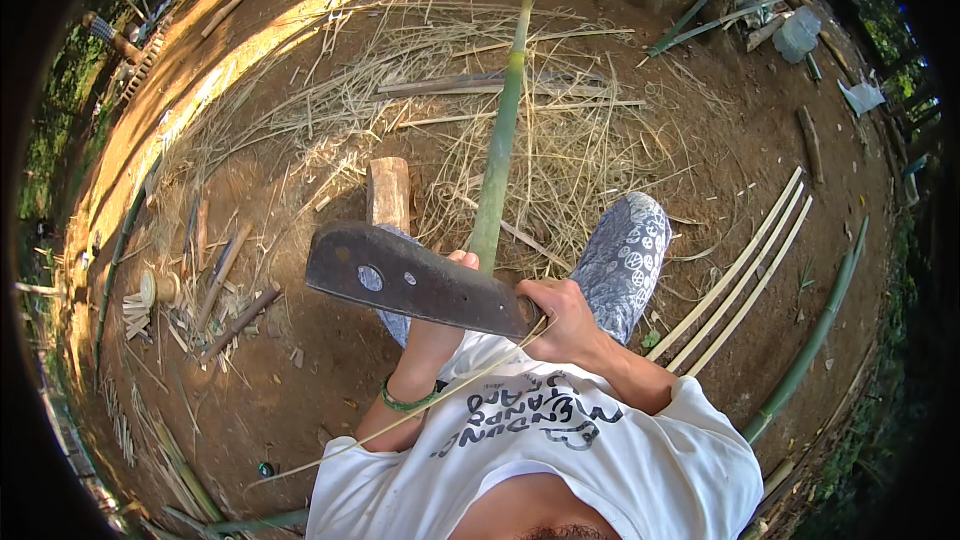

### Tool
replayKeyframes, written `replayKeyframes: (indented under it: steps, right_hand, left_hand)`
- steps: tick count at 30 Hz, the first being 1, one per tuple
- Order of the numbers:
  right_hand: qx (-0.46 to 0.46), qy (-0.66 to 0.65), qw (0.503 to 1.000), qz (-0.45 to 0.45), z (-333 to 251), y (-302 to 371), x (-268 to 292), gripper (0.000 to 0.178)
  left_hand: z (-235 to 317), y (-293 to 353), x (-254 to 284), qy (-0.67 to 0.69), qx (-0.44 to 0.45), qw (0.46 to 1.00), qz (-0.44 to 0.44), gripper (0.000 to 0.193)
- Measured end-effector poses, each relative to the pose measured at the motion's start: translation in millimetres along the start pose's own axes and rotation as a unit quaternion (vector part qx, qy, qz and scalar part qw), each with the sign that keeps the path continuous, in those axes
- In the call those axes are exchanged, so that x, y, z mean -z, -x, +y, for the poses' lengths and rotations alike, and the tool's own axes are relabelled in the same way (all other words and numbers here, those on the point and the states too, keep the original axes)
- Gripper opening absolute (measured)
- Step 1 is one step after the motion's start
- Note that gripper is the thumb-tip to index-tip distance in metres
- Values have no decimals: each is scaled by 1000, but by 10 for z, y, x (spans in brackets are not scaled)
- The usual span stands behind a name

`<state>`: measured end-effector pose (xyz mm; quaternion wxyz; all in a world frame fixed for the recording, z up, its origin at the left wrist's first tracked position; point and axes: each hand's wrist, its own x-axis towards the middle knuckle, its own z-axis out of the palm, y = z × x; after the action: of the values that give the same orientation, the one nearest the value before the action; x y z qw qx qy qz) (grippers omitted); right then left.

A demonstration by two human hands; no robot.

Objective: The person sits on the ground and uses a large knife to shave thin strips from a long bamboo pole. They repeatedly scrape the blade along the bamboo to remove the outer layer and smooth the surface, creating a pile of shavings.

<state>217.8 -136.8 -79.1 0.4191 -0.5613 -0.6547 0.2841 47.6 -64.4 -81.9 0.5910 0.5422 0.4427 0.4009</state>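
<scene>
My right hand [565,320] is closed around the handle end of a broad, dark cleaver-like knife [430,280], whose blade points left and has holes in it. Behind that blade, most of my left hand [464,259] is hidden; its fingertips show against the near end of a green bamboo pole [497,160]. The pole reaches away from me between my knees, paler at its far end. A long thin bamboo strip [400,418] runs from beside my right hand across my lap and left forearm.
Loose shavings [560,160] cover the dirt ahead. A short wood block [388,192] stands by my left knee. Three pale strips [735,270] and a green bamboo length [825,325] lie at right. Sticks [228,275] and a spool-shaped piece [158,287] lie at left.
</scene>
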Motion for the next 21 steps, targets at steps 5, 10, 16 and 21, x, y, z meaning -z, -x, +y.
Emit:
replayKeyframes:
  steps: [5, 10, 16, 21]
  right_hand:
    - [6, -8, 1000, -7, 66, 60, 97, 26]
    - [32, -1, 999, -30, 154, 70, 230, 26]
    - [-3, -5, 1000, -27, 393, -13, 313, 29]
    - [37, 55, 997, -25, 254, -84, 381, 23]
  left_hand:
    - [15, -11, -20, 93, 86, 991, -47, 24]
    - [-3, 107, -228, 130, 69, 989, 22, 20]
    - [-32, 151, -204, 249, 180, 949, -68, 8]
    - [-40, 168, -460, 232, 121, 961, 93, 11]
